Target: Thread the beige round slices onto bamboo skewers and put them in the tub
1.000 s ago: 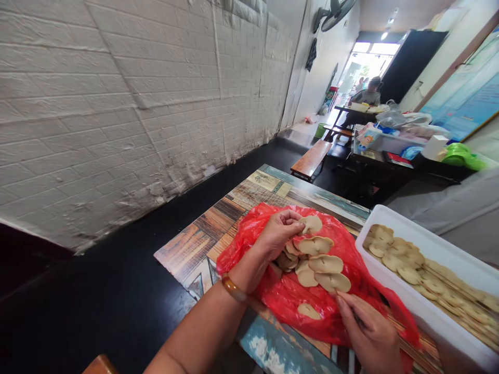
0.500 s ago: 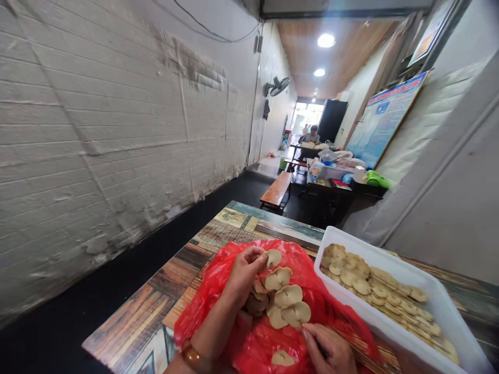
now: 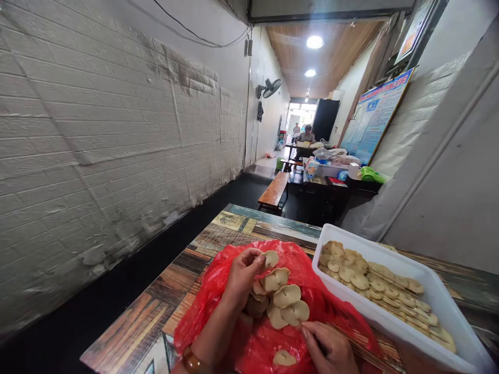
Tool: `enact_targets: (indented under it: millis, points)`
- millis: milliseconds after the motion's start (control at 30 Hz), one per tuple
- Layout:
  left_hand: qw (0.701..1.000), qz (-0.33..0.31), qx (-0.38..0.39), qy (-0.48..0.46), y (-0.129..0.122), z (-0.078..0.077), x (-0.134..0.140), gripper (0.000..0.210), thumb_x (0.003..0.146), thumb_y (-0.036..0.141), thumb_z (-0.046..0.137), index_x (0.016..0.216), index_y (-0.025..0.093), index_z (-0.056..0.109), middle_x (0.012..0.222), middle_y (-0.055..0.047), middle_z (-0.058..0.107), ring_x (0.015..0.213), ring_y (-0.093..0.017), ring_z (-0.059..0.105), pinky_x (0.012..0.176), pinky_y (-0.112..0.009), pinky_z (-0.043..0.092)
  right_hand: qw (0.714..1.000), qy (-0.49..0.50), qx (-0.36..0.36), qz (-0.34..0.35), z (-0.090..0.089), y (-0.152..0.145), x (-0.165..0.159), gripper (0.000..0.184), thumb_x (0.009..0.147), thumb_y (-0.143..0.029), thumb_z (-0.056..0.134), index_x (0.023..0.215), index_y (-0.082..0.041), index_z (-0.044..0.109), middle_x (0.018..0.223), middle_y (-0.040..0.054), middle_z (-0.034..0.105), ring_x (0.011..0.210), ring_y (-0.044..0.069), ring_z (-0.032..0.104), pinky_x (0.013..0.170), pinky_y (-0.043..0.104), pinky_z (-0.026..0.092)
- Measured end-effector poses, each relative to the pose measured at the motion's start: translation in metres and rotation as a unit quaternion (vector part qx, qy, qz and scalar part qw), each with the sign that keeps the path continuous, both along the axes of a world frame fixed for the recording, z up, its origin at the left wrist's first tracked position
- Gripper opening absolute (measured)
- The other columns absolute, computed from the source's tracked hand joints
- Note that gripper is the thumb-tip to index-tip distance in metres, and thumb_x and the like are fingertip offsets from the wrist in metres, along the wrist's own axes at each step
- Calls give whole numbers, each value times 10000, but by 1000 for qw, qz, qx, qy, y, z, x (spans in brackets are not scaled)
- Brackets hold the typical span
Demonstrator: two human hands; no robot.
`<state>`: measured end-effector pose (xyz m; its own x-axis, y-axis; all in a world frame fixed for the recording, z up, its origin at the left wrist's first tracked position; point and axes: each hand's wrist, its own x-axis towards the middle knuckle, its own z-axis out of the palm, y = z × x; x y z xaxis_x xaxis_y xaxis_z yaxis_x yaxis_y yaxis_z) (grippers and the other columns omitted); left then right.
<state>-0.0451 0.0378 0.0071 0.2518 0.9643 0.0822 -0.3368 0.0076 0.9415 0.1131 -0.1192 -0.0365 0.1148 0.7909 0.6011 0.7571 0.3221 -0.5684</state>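
Note:
My left hand (image 3: 245,272) pinches a pale round slice (image 3: 270,258) between thumb and fingertips, over a red plastic bag (image 3: 210,301). Lower right, my right hand (image 3: 329,347) is closed, thumb and forefinger pinched at the end of a row of overlapping beige slices (image 3: 295,312). The row runs up toward my left hand; the skewer in my right fingers is mostly hidden. More loose slices (image 3: 257,306) lie under my left wrist, and a single slice (image 3: 284,358) rests on the bag near the bottom. Thin bamboo skewers (image 3: 368,349) show just beyond my right hand.
A white plastic tray (image 3: 448,283) of skewered slices stands on the wood-patterned table (image 3: 156,291) at the right. Farther off are an orange bench (image 3: 274,189), a cluttered table (image 3: 317,181) and a seated person (image 3: 306,136). A white brick-patterned wall (image 3: 117,130) runs along the left.
The camera view has shifted slightly. Both hands keep nearly the same pose, and the slices and bag look unchanged.

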Motion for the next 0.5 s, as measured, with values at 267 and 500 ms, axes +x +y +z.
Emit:
enact_targets:
  millis: [267,500]
  points:
    - [1000,3,20,23,-4,-1,4,212,666,328,705,710,135,630,636,1,591,578,-91,504,571,-205,383,998,-11,-61,0,-7,-10,8,304,889,-361,498,818,-198,745,804,65,757,728,197,722,696,262,587]
    - [1000,-1,-4,20,-5,-2,4,245,637,343,732,701,129,632,634,-6,609,574,-95,521,571,-211,392,997,-13,-70,-12,-10,-13,10,320,888,-385,494,815,-192,740,818,68,757,744,213,723,715,301,594]
